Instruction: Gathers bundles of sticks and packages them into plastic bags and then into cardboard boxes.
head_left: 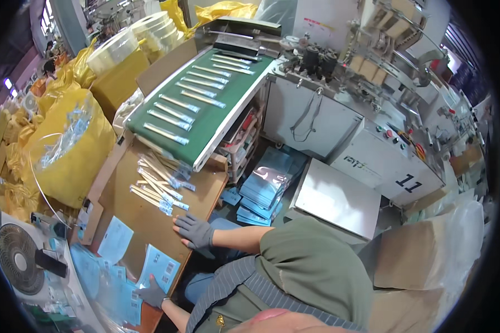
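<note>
My left hand (152, 292), in a grey glove, rests on flat blue plastic packets at the table's near left, its thumb and fingers apart. Against its thumb lies a blue printed packet (160, 267). My right hand (194, 230), gloved the same way, lies at the table edge with fingers spread and nothing in it. Just beyond it is a loose pile of wooden chopsticks (160, 183) in clear sleeves with blue ends. More sleeved chopsticks (175, 104) lie in rows on the green conveyor belt (228, 105). Another blue packet (116, 240) lies farther left.
A white fan (20, 260) stands at the lower left. A yellow sack (66, 150) of clear wrappers is left of the brown table (197, 202). Stacked blue packets (261, 191) and a white box (339, 197) sit to the right, below a grey machine cabinet (391, 161).
</note>
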Action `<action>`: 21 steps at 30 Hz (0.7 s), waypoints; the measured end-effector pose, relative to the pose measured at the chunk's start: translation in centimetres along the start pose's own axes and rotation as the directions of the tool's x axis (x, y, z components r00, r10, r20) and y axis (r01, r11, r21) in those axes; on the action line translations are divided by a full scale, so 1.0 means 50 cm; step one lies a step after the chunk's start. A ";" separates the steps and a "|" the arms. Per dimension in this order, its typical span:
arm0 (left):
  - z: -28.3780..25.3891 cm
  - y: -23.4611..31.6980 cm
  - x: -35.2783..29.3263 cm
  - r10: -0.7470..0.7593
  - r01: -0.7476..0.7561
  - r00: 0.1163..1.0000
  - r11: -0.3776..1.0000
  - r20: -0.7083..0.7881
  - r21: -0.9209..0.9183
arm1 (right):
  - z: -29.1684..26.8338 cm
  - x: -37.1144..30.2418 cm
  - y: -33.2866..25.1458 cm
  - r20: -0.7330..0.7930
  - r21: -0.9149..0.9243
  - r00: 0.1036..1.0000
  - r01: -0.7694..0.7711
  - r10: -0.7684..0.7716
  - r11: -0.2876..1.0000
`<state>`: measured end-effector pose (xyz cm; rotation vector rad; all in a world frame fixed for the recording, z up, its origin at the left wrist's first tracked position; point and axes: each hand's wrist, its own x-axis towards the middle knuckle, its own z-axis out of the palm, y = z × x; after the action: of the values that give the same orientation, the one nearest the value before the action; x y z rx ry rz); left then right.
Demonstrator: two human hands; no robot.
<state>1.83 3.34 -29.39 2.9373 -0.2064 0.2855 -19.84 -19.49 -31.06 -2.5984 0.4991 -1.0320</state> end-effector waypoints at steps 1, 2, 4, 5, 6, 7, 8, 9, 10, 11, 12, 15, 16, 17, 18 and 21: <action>-0.016 -0.007 0.005 0.046 -0.003 0.986 0.968 0.162 -0.252 | 0.000 -0.001 -0.001 -0.006 -0.008 1.000 0.006 -0.006 1.000; -0.021 -0.013 0.007 0.130 0.034 0.944 0.875 0.302 -0.483 | 0.000 -0.002 -0.001 0.003 -0.003 1.000 -0.005 0.005 1.000; 0.009 -0.022 0.033 0.165 -0.069 0.977 0.841 0.132 -0.537 | -0.003 -0.002 0.000 0.009 0.003 1.000 0.001 -0.001 1.000; 0.017 -0.025 0.043 0.187 -0.176 0.982 0.807 -0.039 -0.563 | -0.001 0.003 -0.003 0.008 0.003 1.000 0.008 -0.008 1.000; 0.021 -0.032 0.059 0.189 -0.231 0.973 0.823 -0.134 -0.519 | 0.001 0.006 -0.005 0.009 -0.002 1.000 0.014 -0.014 1.000; 0.009 -0.026 0.073 0.192 -0.232 0.973 0.820 -0.130 -0.523 | 0.000 0.003 -0.004 0.011 -0.012 1.000 0.012 -0.012 1.000; -0.002 -0.024 0.096 0.119 -0.191 0.979 0.811 -0.163 -0.553 | -0.001 0.002 -0.005 0.012 -0.015 1.000 0.011 -0.011 1.000; -0.015 -0.026 0.114 0.045 -0.151 0.980 0.797 -0.192 -0.584 | -0.002 0.002 -0.005 0.020 -0.012 1.000 0.002 -0.001 1.000; -0.051 -0.020 0.126 0.042 -0.127 0.986 0.813 -0.162 -0.568 | -0.006 0.000 -0.001 0.025 -0.017 1.000 -0.017 0.017 1.000; -0.083 -0.029 0.136 0.020 -0.094 0.990 0.832 -0.140 -0.547 | -0.006 0.004 -0.004 0.026 -0.014 1.000 -0.010 0.011 1.000; -0.013 -0.087 0.185 -0.012 -0.142 0.963 0.825 -0.269 -0.547 | -0.007 0.006 -0.006 0.029 -0.008 1.000 -0.004 0.004 1.000; 0.006 -0.127 0.215 0.102 -0.169 0.967 0.942 -0.231 -0.290 | -0.018 -0.003 0.005 0.027 -0.028 0.999 -0.027 0.028 0.999; 0.100 -0.289 0.279 0.098 -0.184 0.929 0.959 -0.357 -0.217 | -0.003 0.019 -0.022 0.031 0.024 0.999 0.020 -0.021 1.000; 0.114 -0.263 0.274 0.128 -0.214 0.933 0.949 -0.338 -0.232 | -0.005 0.008 -0.009 0.029 -0.009 1.000 -0.010 0.011 1.000; 0.101 -0.251 0.253 0.080 -0.143 0.959 0.965 -0.273 -0.221 | -0.007 0.003 -0.002 0.034 -0.019 0.999 -0.004 0.005 1.000; 0.071 -0.216 0.209 0.001 -0.055 0.963 0.980 -0.269 -0.193 | -0.010 0.007 -0.007 0.054 -0.025 0.999 0.003 -0.002 1.000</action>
<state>14.30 11.90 -32.49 2.6642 -0.2238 0.6238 -19.88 -19.39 -30.36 -2.6415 0.4984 -0.9597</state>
